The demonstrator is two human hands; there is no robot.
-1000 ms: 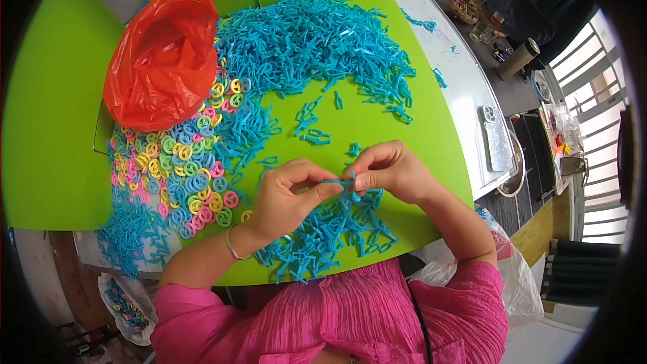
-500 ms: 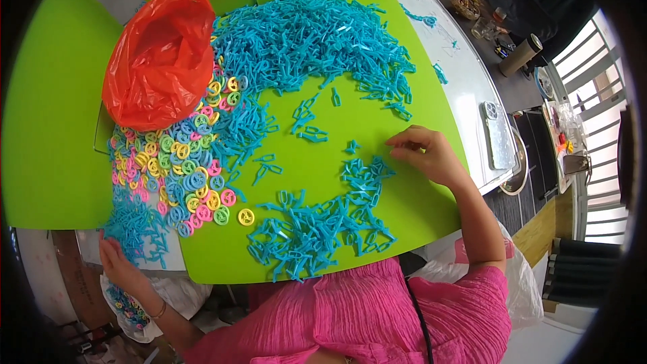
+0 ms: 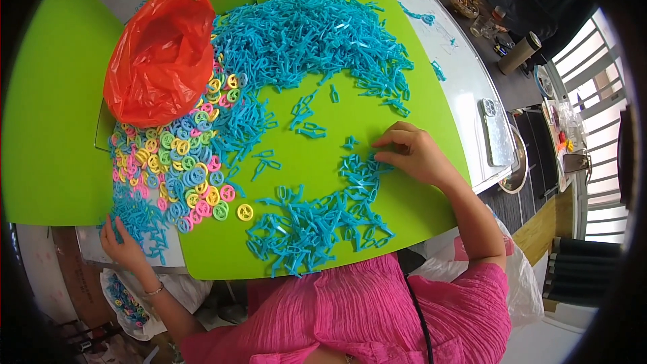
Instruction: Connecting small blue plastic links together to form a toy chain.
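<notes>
At the left edge of the table, my left hand [image 3: 125, 249] has its fingers apart, their tips at a heap of small thin blue plastic pieces [image 3: 138, 219]. No piece shows in its grip. My right hand [image 3: 412, 154] hovers by the right side of a loose cluster of blue bottle-shaped plastic parts [image 3: 317, 229] on the green board [image 3: 337, 138]. Its fingers are bent, with a gap between index finger and thumb, and I see nothing held there. A single yellow plastic wheel [image 3: 245, 212] lies between that cluster and a pile of coloured wheels [image 3: 195, 175].
A crumpled red plastic bag [image 3: 158, 61] rests on the wheels' far side. Beyond the board's middle spreads a large heap of blue parts [image 3: 303, 37]. A phone [image 3: 497, 133] lies on the white tabletop at right. A white bag with mixed pieces [image 3: 128, 300] hangs below left.
My right hand has shifted slightly left, closer to the blue cluster. My left hand has moved a little, its fingers now spread upward at the small pieces.
</notes>
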